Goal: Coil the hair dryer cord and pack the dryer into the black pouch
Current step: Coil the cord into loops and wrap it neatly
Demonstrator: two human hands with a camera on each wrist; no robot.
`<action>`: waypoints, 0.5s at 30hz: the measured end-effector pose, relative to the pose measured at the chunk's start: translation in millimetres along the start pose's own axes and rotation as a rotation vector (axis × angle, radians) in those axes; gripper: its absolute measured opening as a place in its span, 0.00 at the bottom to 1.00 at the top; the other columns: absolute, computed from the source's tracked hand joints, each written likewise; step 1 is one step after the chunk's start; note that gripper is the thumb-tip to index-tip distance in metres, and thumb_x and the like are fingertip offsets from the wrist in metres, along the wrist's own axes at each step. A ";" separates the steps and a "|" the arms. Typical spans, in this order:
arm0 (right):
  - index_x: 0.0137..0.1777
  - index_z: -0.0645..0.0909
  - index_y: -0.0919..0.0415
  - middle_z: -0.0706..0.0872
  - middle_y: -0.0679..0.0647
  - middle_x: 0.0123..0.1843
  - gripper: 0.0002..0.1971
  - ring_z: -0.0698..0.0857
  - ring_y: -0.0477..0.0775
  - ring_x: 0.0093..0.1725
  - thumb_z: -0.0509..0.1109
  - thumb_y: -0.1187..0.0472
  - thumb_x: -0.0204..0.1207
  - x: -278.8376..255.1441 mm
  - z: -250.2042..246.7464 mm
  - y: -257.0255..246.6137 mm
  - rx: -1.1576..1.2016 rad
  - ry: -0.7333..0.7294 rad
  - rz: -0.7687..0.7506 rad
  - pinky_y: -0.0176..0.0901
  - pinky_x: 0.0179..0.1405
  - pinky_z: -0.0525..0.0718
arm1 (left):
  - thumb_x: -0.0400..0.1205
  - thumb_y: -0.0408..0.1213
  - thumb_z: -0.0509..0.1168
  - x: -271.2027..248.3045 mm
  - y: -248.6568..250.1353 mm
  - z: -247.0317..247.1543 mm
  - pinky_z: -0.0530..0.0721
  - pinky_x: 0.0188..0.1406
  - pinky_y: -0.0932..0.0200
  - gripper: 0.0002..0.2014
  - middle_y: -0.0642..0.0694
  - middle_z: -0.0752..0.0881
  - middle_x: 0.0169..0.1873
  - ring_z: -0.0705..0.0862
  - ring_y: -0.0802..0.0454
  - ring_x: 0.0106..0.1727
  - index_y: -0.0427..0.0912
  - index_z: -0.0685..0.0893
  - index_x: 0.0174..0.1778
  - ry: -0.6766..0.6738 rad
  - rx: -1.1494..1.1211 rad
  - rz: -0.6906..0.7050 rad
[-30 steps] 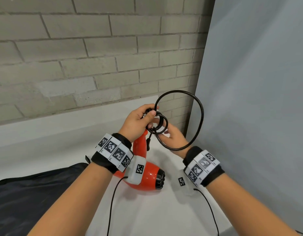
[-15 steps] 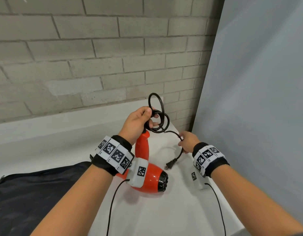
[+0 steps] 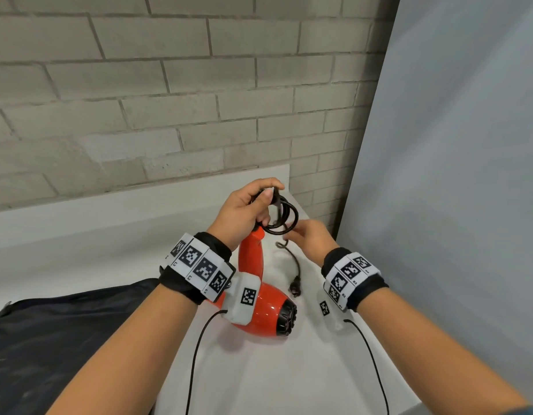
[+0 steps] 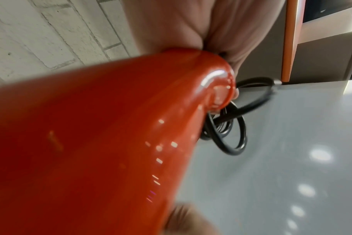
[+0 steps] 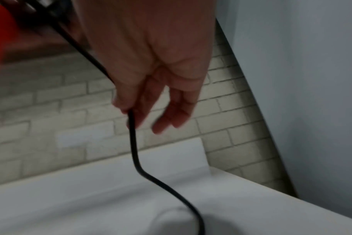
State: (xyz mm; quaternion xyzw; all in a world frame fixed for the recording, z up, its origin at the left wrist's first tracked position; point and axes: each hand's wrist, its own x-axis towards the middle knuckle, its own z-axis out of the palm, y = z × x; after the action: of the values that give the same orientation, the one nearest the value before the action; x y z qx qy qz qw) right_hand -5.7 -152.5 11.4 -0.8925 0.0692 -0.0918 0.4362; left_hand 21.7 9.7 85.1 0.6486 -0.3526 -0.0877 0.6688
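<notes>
The red hair dryer (image 3: 266, 307) rests with its barrel on the white table (image 3: 79, 250) and its handle pointing up. My left hand (image 3: 268, 196) grips the top of the handle together with several small black cord coils (image 3: 281, 218). In the left wrist view the handle (image 4: 110, 127) fills the frame, with the coils (image 4: 231, 135) beyond it. My right hand (image 3: 289, 235) sits just right of the coils and pinches the loose cord tail (image 5: 134, 143) between thumb and forefinger. The tail hangs down to the plug (image 3: 296, 287), which lies on the table. The black pouch (image 3: 64, 339) lies flat at the lower left.
A brick wall stands behind the table. A grey panel (image 3: 453, 175) closes off the right side, close to my right arm. Thin black leads (image 3: 196, 354) hang from both wrist cameras onto the table.
The wide loop of a second ago is folded into the coils under my left hand. My right hand slid along the tail and moved back up beside the coils; the plug dropped onto the table.
</notes>
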 end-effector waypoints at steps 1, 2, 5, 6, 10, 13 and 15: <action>0.46 0.86 0.67 0.85 0.60 0.40 0.08 0.80 0.51 0.39 0.68 0.63 0.75 0.8 -1.6 9.4 -0.075 -0.032 0.085 0.43 0.42 0.75 | 0.84 0.30 0.53 -0.7 1.0 0.3 0.76 0.26 0.69 0.12 0.57 0.79 0.18 0.69 0.61 0.20 0.47 0.80 0.46 -0.002 0.005 0.001; 0.48 0.86 0.67 0.84 0.57 0.40 0.08 0.79 0.49 0.36 0.68 0.63 0.75 0.7 -2.8 16.5 -0.134 -0.071 0.159 0.38 0.39 0.74 | 0.84 0.30 0.52 -1.3 1.9 0.2 0.76 0.26 0.70 0.12 0.57 0.80 0.18 0.69 0.61 0.20 0.46 0.80 0.43 -0.004 0.009 0.003; 0.53 0.82 0.62 0.86 0.57 0.51 0.08 0.83 0.52 0.45 0.65 0.64 0.77 -2.6 -7.5 18.4 -0.211 -0.091 0.158 0.37 0.43 0.77 | 0.84 0.30 0.53 -0.3 0.3 -0.2 0.75 0.26 0.68 0.13 0.58 0.80 0.21 0.69 0.62 0.21 0.47 0.80 0.41 -0.002 0.039 0.010; 0.57 0.80 0.58 0.84 0.54 0.57 0.10 0.82 0.52 0.52 0.64 0.64 0.78 -5.3 -9.3 12.3 -0.176 -0.088 0.069 0.37 0.49 0.75 | 0.84 0.31 0.53 0.3 -0.5 -0.4 0.74 0.27 0.67 0.13 0.60 0.79 0.21 0.70 0.63 0.20 0.48 0.80 0.41 0.001 0.064 0.014; 0.67 0.76 0.55 0.79 0.41 0.58 0.16 0.76 0.32 0.56 0.64 0.64 0.79 -19.2 -13.7 -24.2 0.029 -0.093 -0.262 0.22 0.55 0.69 | 0.84 0.31 0.55 1.2 -2.0 -0.4 0.74 0.28 0.67 0.13 0.59 0.76 0.16 0.70 0.62 0.22 0.52 0.81 0.42 0.015 0.142 0.015; 0.59 0.82 0.60 0.85 0.48 0.53 0.11 0.79 0.26 0.48 0.66 0.65 0.78 -19.0 -10.7 -35.4 0.106 -0.063 -0.324 0.14 0.49 0.71 | 0.84 0.33 0.55 -0.3 0.3 -1.2 0.74 0.28 0.67 0.13 0.58 0.72 0.16 0.70 0.58 0.22 0.53 0.82 0.42 0.009 0.113 0.010; 0.57 0.82 0.62 0.87 0.56 0.53 0.10 0.81 0.33 0.45 0.66 0.64 0.78 -16.2 -9.4 -36.4 0.085 -0.056 -0.300 0.14 0.46 0.72 | 0.83 0.34 0.57 -2.3 2.3 -0.2 0.74 0.28 0.68 0.10 0.57 0.73 0.18 0.70 0.59 0.22 0.50 0.81 0.41 0.005 0.101 0.014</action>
State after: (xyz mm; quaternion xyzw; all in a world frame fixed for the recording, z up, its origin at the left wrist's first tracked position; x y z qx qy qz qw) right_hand -22.0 -134.2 44.1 -0.8758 -0.0811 -0.1340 0.4566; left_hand 19.4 11.5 86.4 0.6795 -0.3592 -0.0635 0.6366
